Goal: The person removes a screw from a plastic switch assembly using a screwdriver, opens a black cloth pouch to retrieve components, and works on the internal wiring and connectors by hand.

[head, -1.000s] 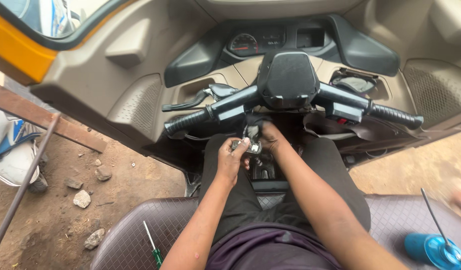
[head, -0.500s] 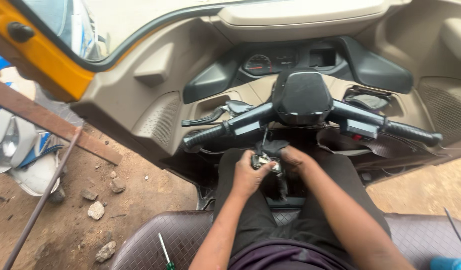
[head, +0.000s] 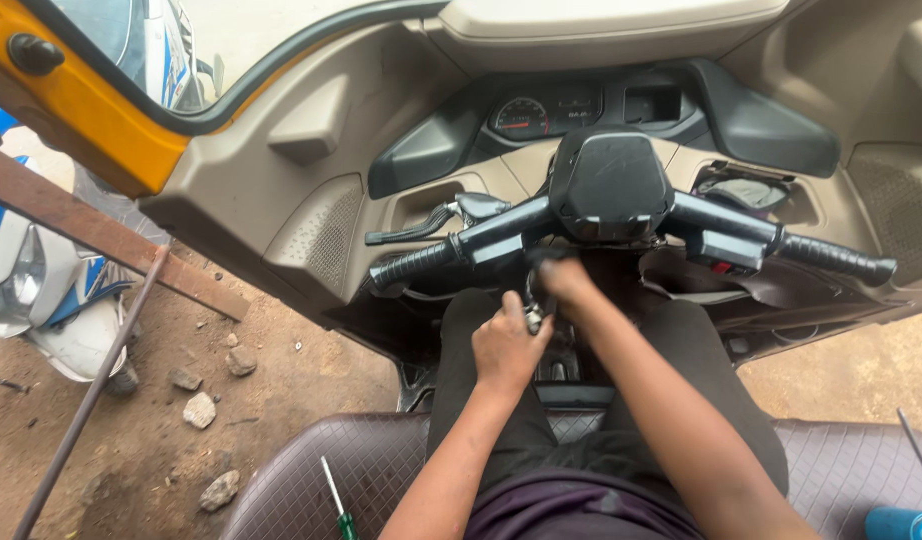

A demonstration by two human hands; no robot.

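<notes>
Since the earlier frames both hands have come lower and a little apart: the left hand (head: 509, 345) now sits just below the black handlebar (head: 621, 225), fingers curled shut around a small silvery metal part (head: 532, 312) under the steering column, while the right hand (head: 566, 282) reaches up behind it, its fingertips hidden in the dark gap beneath the black central handlebar cover (head: 608, 183). Whether the right fingers grip anything cannot be told. Camera view has also swung left, showing more of the yellow body panel (head: 76, 110). Judging from this, the work has moved from both hands on one spot to one holding the part, the other feeling deeper under the column. Person sits on a brown quilted seat (head: 311, 470); a green-handled screwdriver (head: 336, 500) lies on it, apart from the hands. Stones lie on the dirt ground (head: 131, 400) to the left.
</notes>
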